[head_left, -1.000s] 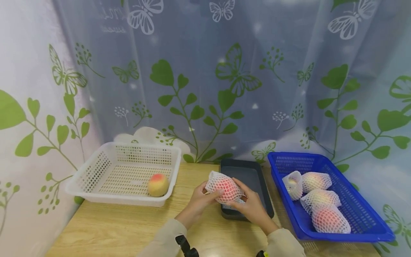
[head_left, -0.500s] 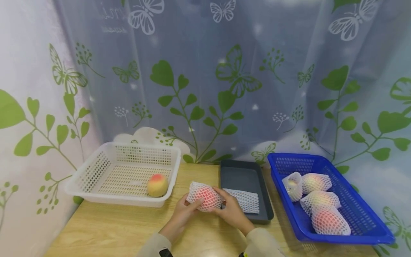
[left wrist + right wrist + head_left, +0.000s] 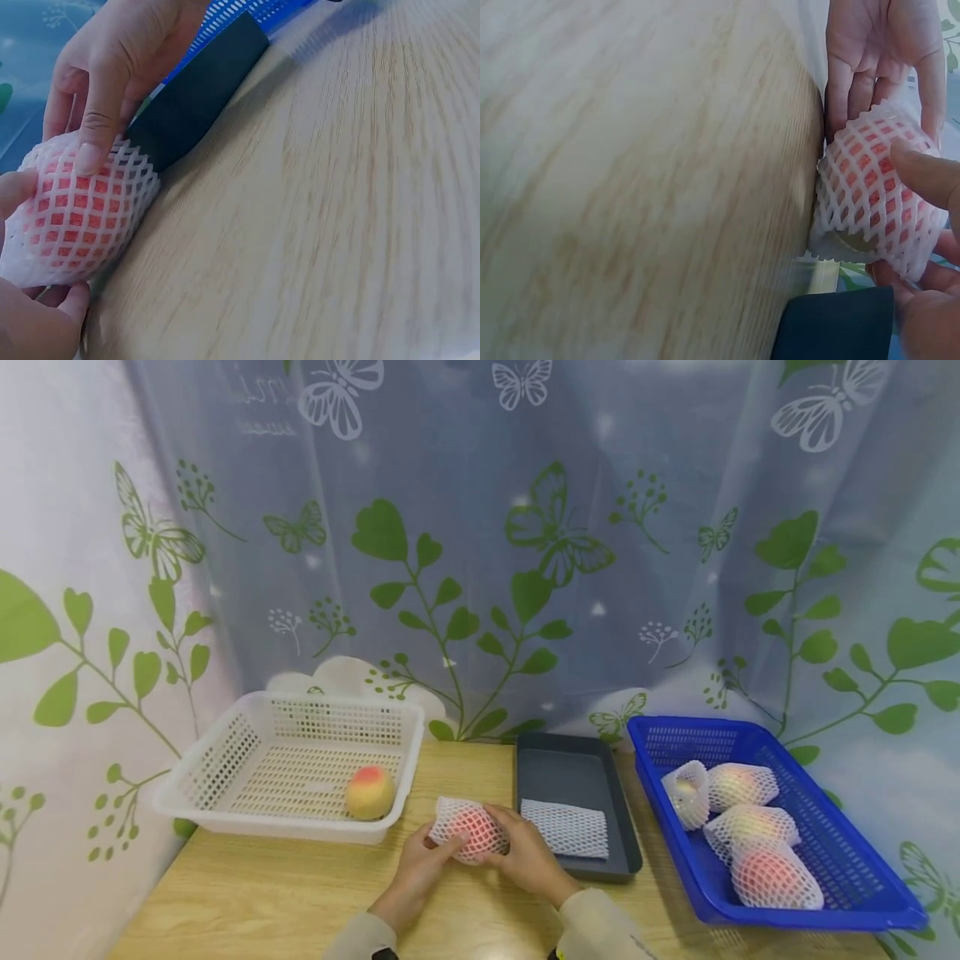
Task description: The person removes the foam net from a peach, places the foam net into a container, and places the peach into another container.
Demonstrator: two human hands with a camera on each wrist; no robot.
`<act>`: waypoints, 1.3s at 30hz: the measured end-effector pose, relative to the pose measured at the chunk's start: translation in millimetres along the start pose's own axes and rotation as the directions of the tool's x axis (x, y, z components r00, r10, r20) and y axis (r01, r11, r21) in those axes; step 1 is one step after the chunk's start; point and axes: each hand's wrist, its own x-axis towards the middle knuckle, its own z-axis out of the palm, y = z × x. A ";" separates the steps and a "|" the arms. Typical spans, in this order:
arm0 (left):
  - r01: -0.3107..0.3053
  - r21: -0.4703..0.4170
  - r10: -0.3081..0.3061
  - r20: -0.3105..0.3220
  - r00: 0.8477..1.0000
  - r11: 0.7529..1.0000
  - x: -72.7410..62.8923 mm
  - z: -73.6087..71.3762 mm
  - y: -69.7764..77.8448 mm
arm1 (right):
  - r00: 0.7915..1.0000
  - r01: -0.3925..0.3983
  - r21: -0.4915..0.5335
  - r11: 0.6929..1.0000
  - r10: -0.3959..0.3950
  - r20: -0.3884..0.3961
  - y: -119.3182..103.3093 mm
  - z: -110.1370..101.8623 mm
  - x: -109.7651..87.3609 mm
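A peach in a white foam net sleeve is held between both hands, over the wooden table in the head view. My left hand grips its left end, thumb across the front. From the other side, my right hand grips the right end, with its thumb and fingers around the netting. Red skin shows through the mesh, and in the right wrist view a yellowish patch appears at the sleeve's open end. A flat foam net sleeve lies in the dark grey tray, just right of my right hand.
At the left stands a white basket with one bare peach in its front right corner. On the right, a blue basket holds several netted peaches. A printed curtain hangs behind the table.
Both hands have moved left and toward the person with the netted peach, away from over the tray. The flat foam sleeve in the tray has come into sight.
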 end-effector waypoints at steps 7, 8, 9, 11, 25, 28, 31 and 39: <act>-0.006 -0.001 0.006 -0.042 0.999 1.000 1.3 -3.3 -1.4 | 1.000 0.000 -0.064 0.998 0.001 0.019 -2.5 1.8 3.9; -0.004 -0.009 0.004 -0.046 0.999 1.000 1.4 -3.5 -1.8 | 1.000 0.000 -0.070 0.998 0.002 0.024 -3.1 1.9 4.7; 0.002 -0.023 -0.003 -0.046 0.999 1.000 1.5 -3.7 -2.2 | 1.000 -0.002 -0.076 0.997 0.005 0.028 -3.9 1.9 5.2; 0.002 -0.045 -0.004 -0.043 0.999 0.999 1.6 -4.2 -2.7 | 1.000 0.001 -0.074 0.997 0.001 0.030 -5.5 1.6 6.2; 0.013 -0.040 -0.016 -0.079 0.997 0.999 1.0 -5.0 -1.5 | 0.999 -0.017 -0.098 0.995 0.022 0.046 -6.8 1.4 7.4; 0.012 -0.044 -0.016 -0.085 0.996 0.999 1.4 -4.8 -1.3 | 0.999 -0.022 -0.103 0.994 0.027 0.048 -6.8 0.8 7.2; 0.013 -0.058 -0.017 -0.082 0.997 0.998 1.3 -4.9 -0.3 | 0.998 -0.024 -0.104 0.994 0.029 0.047 -7.4 -0.1 6.7; -0.043 -0.106 0.035 -0.084 0.996 0.993 -2.1 -6.3 11.3 | 1.000 0.004 -0.083 0.997 -0.003 0.019 -8.5 -2.8 6.2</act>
